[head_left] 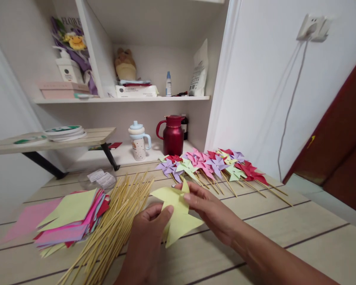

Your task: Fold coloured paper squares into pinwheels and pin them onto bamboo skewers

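Shelf book [71,21] perhaps reads "FLOWER"; hands fold yellow paper [178,215].

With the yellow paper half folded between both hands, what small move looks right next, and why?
Probably fold the next free corner into the centre. Both hands, left hand and right hand, pinch the yellow paper, whose points still stick out, unlike the finished pinwheels beyond. The sticks lie untouched beside it.

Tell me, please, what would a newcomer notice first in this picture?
First, the two hands at the centre: the left hand and the right hand hold a folded yellow paper above the wooden table. Behind them lies a row of colourful finished pinwheels. To the left are bamboo sticks and a stack of coloured paper sheets.
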Action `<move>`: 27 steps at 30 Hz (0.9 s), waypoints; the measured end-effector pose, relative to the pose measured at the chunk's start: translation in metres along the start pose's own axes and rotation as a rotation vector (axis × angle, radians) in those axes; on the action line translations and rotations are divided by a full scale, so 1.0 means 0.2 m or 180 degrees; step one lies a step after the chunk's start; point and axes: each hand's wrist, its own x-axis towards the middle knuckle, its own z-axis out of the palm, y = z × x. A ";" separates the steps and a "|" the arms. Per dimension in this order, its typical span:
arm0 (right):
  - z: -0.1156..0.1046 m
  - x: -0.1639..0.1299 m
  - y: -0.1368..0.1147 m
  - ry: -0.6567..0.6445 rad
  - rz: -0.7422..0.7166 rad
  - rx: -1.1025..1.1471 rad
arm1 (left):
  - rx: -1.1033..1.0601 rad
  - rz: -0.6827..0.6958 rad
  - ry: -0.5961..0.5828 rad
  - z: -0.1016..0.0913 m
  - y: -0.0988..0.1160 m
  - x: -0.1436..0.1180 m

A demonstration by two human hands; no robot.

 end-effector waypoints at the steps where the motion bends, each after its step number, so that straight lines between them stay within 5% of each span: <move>1: 0.00 0.01 0.00 0.0112 -0.0038 0.0032 | 0.0029 0.0034 0.0024 0.00 0.01 0.00; 7: -0.01 0.01 -0.01 0.0325 0.0042 -0.0181 | 0.0444 0.0293 -0.0050 0.02 0.00 -0.03; 14: -0.01 -0.03 -0.04 0.0463 -0.0389 -0.0260 | 0.0525 0.0343 0.0370 0.03 0.01 -0.02; 21: 0.00 -0.01 -0.01 0.0474 0.0094 -0.0055 | 0.0339 0.0412 0.0424 0.03 0.00 -0.01; 27: 0.01 -0.01 -0.01 0.0504 0.0070 -0.0085 | 0.0600 0.0708 0.0382 0.04 -0.05 0.01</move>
